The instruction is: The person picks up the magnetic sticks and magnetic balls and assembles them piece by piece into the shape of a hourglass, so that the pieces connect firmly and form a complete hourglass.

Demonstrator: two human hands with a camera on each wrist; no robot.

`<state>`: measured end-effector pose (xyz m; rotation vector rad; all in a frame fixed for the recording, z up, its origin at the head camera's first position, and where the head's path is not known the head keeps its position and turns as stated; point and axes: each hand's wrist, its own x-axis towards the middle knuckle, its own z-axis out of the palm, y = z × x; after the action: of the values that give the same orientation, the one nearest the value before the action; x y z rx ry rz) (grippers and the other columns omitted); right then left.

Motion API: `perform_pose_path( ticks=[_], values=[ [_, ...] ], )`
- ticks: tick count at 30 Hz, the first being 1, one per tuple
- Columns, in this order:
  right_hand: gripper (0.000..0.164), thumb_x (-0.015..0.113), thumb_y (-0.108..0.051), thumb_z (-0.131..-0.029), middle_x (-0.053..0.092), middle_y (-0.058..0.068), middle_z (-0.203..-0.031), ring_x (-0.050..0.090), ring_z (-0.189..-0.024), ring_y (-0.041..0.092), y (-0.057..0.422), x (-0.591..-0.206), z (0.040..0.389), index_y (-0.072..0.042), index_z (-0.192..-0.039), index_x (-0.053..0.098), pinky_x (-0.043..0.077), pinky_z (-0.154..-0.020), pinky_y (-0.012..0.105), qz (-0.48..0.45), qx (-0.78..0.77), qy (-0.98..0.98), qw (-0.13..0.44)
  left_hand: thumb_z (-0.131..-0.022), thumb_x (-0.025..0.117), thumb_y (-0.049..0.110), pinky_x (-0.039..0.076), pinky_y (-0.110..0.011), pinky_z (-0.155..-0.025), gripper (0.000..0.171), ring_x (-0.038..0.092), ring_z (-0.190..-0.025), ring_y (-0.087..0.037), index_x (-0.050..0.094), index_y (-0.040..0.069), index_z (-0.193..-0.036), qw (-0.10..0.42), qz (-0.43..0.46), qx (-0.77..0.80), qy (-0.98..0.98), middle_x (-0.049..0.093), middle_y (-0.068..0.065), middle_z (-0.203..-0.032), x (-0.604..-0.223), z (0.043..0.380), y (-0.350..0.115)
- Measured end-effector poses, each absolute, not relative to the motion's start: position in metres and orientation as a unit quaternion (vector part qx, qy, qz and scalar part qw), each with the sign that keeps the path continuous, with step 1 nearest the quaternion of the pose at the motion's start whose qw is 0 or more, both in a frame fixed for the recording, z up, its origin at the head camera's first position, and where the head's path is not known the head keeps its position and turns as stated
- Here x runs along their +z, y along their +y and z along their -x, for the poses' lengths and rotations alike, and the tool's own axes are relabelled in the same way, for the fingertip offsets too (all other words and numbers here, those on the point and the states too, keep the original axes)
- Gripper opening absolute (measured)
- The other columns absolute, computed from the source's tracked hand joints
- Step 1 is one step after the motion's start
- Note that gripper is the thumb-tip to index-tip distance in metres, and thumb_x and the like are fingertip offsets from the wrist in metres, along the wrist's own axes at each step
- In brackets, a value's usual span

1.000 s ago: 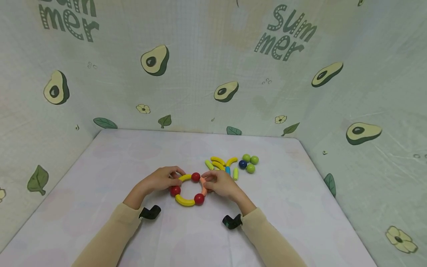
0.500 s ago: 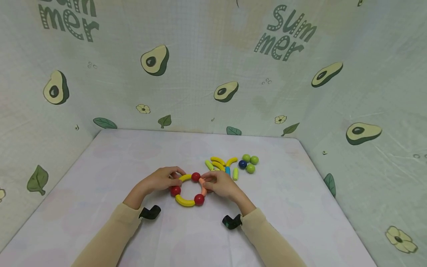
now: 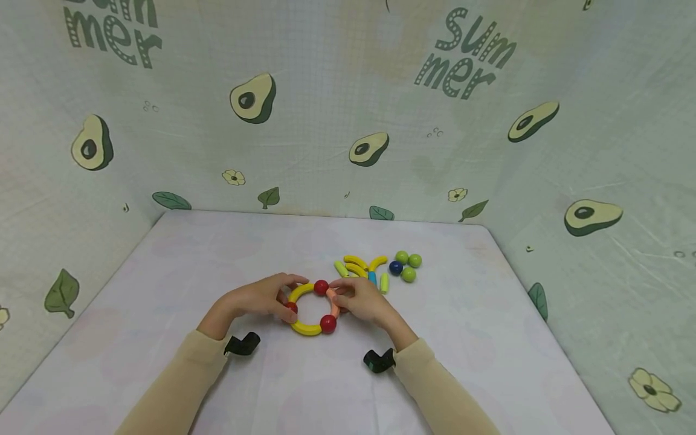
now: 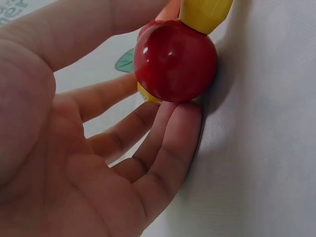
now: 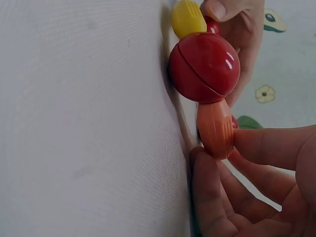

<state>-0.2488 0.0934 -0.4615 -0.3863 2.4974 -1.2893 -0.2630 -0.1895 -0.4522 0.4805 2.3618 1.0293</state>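
A ring of building-toy balls and curved rods [image 3: 307, 330] lies on the table, made of red balls, yellow rods and one orange rod [image 3: 335, 304]. At its left side my left hand [image 3: 262, 296] holds the ring, with the thumb and fingers around a red ball [image 4: 175, 61]. My right hand [image 3: 363, 300] pinches the orange rod [image 5: 216, 129] on the ring's right side, between the thumb and fingers. Next to that rod sits another red ball [image 5: 205, 66] at the near right of the ring. Part of the left red ball is hidden by my left hand in the head view.
Behind my right hand lie loose yellow curved rods [image 3: 356, 261], light green straight rods [image 3: 384, 283] and a blue rod [image 3: 372, 277]. Further right are several green balls [image 3: 408, 275] and a dark blue ball [image 3: 396, 267]. Printed cloth walls [image 3: 315, 181] border the table.
My left thumb has moved toward me, from the far yellow rod to beside the left red ball. The ring has shifted slightly right. My right hand keeps hold of the orange rod.
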Motion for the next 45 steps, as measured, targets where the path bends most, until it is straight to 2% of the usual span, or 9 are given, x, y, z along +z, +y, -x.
perform_pose_path(
  ticks=[6, 13, 21, 30, 36, 40, 45],
  values=[
    [0.033, 0.072, -0.021, -0.102, 0.075, 0.005, -0.12, 0.067, -0.09, 0.017, 0.096, -0.462, 0.249, -0.015, -0.135, 0.072, 0.059, -0.083, 0.033, 0.136, -0.439, 0.876, 0.148, -0.08, 0.095, 0.028, 0.049, -0.037, -0.087, 0.091, 0.053, -0.109, -0.024, 0.049, 0.029, -0.158, 0.258, -0.186, 0.37, 0.873, 0.051, -0.003, -0.138, -0.454, 0.261, -0.189],
    [0.034, 0.073, -0.02, -0.102, 0.074, 0.006, -0.119, 0.066, -0.088, 0.018, 0.097, -0.462, 0.25, -0.015, -0.135, 0.072, 0.06, -0.079, 0.031, 0.137, -0.434, 0.879, 0.142, -0.084, 0.093, 0.026, 0.048, -0.036, -0.082, 0.089, 0.053, -0.101, -0.023, 0.048, 0.02, -0.16, 0.254, -0.193, 0.374, 0.871, 0.044, -0.007, -0.135, -0.453, 0.261, -0.186],
    [0.033, 0.073, -0.019, -0.102, 0.074, 0.006, -0.117, 0.066, -0.086, 0.018, 0.097, -0.461, 0.251, -0.014, -0.135, 0.072, 0.059, -0.077, 0.031, 0.142, -0.429, 0.881, 0.141, -0.084, 0.093, 0.026, 0.047, -0.035, -0.079, 0.088, 0.053, -0.098, -0.022, 0.049, 0.019, -0.16, 0.24, -0.202, 0.373, 0.873, 0.046, -0.006, -0.133, -0.455, 0.262, -0.187],
    [0.033, 0.072, -0.019, -0.102, 0.074, 0.005, -0.118, 0.066, -0.086, 0.018, 0.099, -0.459, 0.249, -0.014, -0.135, 0.071, 0.059, -0.078, 0.031, 0.149, -0.423, 0.882, 0.146, -0.084, 0.093, 0.029, 0.055, -0.033, -0.09, 0.084, 0.057, -0.106, -0.02, 0.053, 0.017, -0.157, 0.188, -0.209, 0.386, 0.879, 0.052, -0.005, -0.142, -0.465, 0.249, -0.19],
    [0.034, 0.072, -0.02, -0.102, 0.074, 0.002, -0.117, 0.064, -0.09, 0.018, 0.111, -0.451, 0.249, -0.014, -0.136, 0.071, 0.056, -0.077, 0.029, 0.188, -0.386, 0.896, 0.116, -0.085, 0.092, 0.029, 0.057, -0.035, -0.094, 0.082, 0.058, -0.112, -0.021, 0.054, 0.017, -0.156, 0.168, -0.199, 0.39, 0.883, 0.053, -0.005, -0.144, -0.468, 0.242, -0.188],
    [0.035, 0.074, -0.015, -0.101, 0.075, 0.003, -0.119, 0.067, -0.09, 0.016, 0.128, -0.447, 0.251, -0.013, -0.135, 0.072, 0.058, -0.075, 0.028, 0.206, -0.366, 0.904, 0.083, -0.085, 0.092, 0.031, 0.057, -0.037, -0.096, 0.082, 0.057, -0.114, -0.022, 0.054, 0.018, -0.156, 0.162, -0.191, 0.384, 0.889, 0.053, -0.005, -0.144, -0.468, 0.237, -0.186],
    [0.036, 0.076, -0.009, -0.099, 0.073, 0.007, -0.125, 0.07, -0.099, 0.019, 0.157, -0.446, 0.254, -0.009, -0.134, 0.071, 0.061, -0.084, 0.033, 0.218, -0.348, 0.91, 0.052, -0.085, 0.092, 0.031, 0.057, -0.039, -0.097, 0.082, 0.057, -0.115, -0.022, 0.054, 0.019, -0.156, 0.155, -0.186, 0.379, 0.893, 0.053, -0.005, -0.145, -0.47, 0.234, -0.185]
  ],
)
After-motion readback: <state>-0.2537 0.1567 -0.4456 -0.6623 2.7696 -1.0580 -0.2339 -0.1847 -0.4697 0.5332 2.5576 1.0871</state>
